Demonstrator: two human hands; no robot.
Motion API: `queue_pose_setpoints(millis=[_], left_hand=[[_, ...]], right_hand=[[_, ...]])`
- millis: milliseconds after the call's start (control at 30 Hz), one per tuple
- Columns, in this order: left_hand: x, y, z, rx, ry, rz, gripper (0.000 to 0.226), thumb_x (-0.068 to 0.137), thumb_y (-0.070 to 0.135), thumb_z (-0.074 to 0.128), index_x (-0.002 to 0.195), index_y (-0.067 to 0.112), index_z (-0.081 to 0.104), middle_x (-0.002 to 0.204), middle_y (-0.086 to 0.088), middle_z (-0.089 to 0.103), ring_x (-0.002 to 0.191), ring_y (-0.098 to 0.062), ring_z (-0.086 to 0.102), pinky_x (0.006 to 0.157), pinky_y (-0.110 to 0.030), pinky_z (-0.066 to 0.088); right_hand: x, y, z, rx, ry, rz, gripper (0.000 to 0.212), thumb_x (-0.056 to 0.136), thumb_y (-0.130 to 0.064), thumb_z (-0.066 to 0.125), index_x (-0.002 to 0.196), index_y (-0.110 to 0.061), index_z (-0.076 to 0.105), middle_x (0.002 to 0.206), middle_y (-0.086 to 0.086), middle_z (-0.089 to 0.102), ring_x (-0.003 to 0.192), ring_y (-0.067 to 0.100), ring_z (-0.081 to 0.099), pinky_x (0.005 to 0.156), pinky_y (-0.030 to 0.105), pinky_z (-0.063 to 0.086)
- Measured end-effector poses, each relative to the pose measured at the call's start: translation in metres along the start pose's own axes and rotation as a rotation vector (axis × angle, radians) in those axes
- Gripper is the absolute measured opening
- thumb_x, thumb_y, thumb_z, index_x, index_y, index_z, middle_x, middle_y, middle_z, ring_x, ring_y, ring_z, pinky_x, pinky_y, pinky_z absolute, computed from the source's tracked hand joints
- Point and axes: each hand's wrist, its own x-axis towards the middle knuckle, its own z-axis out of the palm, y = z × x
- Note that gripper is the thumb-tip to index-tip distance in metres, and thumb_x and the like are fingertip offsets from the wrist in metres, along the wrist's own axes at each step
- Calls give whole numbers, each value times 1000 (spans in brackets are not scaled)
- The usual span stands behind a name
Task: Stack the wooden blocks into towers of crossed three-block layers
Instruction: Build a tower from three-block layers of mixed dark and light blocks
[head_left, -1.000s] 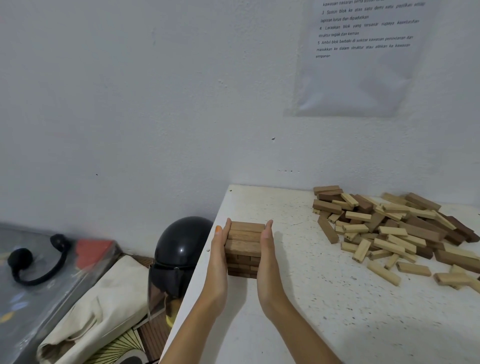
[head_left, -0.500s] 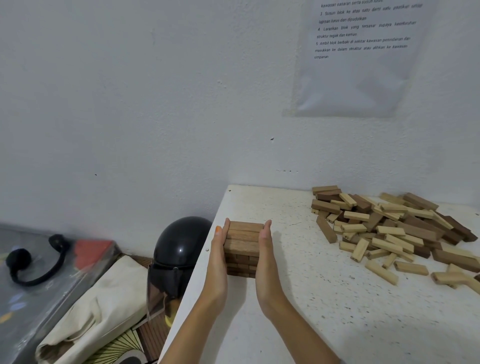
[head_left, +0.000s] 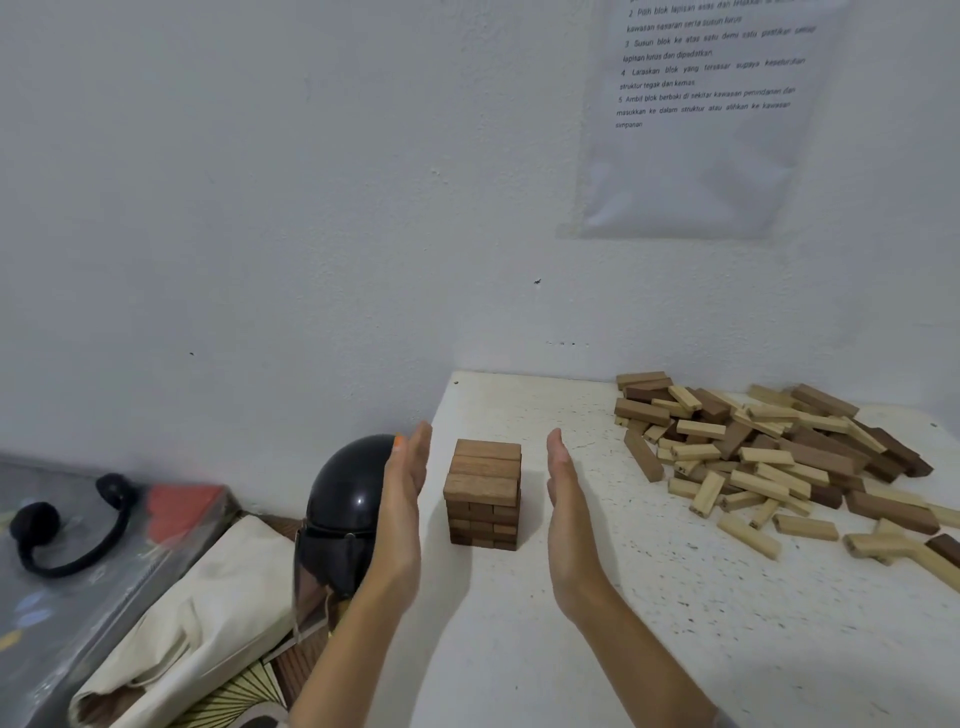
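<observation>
Two bare hands on bare forearms. Left hand (head_left: 402, 499): one fingernail (head_left: 398, 441) at the far tip carries orange polish. Right hand (head_left: 566, 499): nails face away. Right forearm (head_left: 639, 639): small grey patch (head_left: 724, 721) at the near frame edge, unidentifiable.

Most of the frame is taken up by a plain white wall (head_left: 260, 182), evenly lit and marked by a few small dark specks. At the upper right a printed sheet (head_left: 696, 171) is fixed to it, its lower part blank. The lower right is filled by a white speckled bench (head_left: 675, 649) set against the wall. Just left of the bench's edge, a glossy black helmet (head_left: 348, 499) with a tinted visor is seen above a cream cloth bag (head_left: 208, 613). At the far lower left a grey surface (head_left: 62, 613) carries a curved black object (head_left: 67, 566) and something red (head_left: 182, 506), which is blurred.
</observation>
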Motion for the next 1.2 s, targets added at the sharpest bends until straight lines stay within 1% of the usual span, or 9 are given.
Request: queue_pose_setpoints(millis=[100, 133, 267, 400, 500, 567, 800, 1000, 1200], left_hand=[[-7, 13, 6, -20, -73, 70, 29, 104, 32, 25, 111, 33, 53, 84, 34, 67, 83, 24, 58, 70, -1, 43], [-11, 17, 9, 14, -63, 125, 30, 104, 27, 26, 114, 29, 54, 86, 32, 66, 79, 25, 56, 65, 1, 42], [-18, 20, 20, 204, -24, 386, 33, 98, 35, 43, 129, 30, 53, 129, 19, 56, 121, 9, 47, 100, -15, 40], [-32, 20, 44, 406, -109, 612, 33, 91, 29, 47, 123, 29, 57, 122, 21, 60, 124, 6, 47, 103, -19, 36], [-35, 8, 63, 602, -154, 776, 33, 91, 29, 44, 119, 27, 60, 126, 20, 56, 118, 3, 51, 104, -17, 33], [-35, -1, 78, 624, -201, 770, 31, 91, 28, 44, 116, 27, 62, 124, 23, 55, 113, 3, 51, 102, -13, 34], [-32, -35, 123, 664, -330, 654, 25, 90, 20, 44, 96, 27, 67, 98, 20, 65, 101, 3, 54, 89, -10, 33], [-24, -57, 158, 719, -430, 625, 24, 88, 21, 45, 94, 25, 69, 95, 19, 66, 96, 2, 56, 88, -14, 36], [-11, -67, 191, 746, -483, 635, 17, 89, 21, 53, 96, 21, 69, 97, 15, 68, 94, 0, 57, 82, -16, 41]], right_hand=[[1, 1, -9, -37, 15, -82, 48, 101, -44, 30, 148, -38, 28, 153, -22, 26, 140, -2, 23, 111, 23, 13], [-1, -2, -11, -50, 24, -105, 43, 103, -39, 32, 146, -38, 33, 151, -23, 31, 137, -5, 27, 112, 20, 17], [-6, -11, -23, -73, 47, -230, 36, 104, -23, 37, 135, -35, 50, 136, -29, 46, 126, -13, 37, 92, 4, 32], [-9, -17, -43, -130, 110, -320, 32, 100, -12, 45, 118, -30, 63, 128, -20, 57, 123, -10, 44, 93, 13, 37], [-13, -19, -65, -179, 193, -353, 34, 97, -2, 46, 104, -27, 68, 116, -13, 64, 112, -7, 53, 87, 10, 41], [-15, -20, -82, -197, 245, -345, 36, 95, 2, 47, 97, -26, 69, 107, -14, 66, 106, -5, 56, 81, 8, 43], [-16, -20, -148, -264, 405, -265, 26, 90, 1, 56, 83, -19, 71, 84, -14, 71, 87, 2, 62, 78, 21, 46], [-15, -14, -196, -341, 482, -256, 24, 87, 1, 60, 76, -17, 71, 83, -7, 73, 84, 10, 65, 76, 22, 49], [-12, -15, -237, -465, 509, -261, 32, 86, 10, 59, 75, -18, 71, 80, -7, 73, 82, 1, 67, 77, 17, 53]])
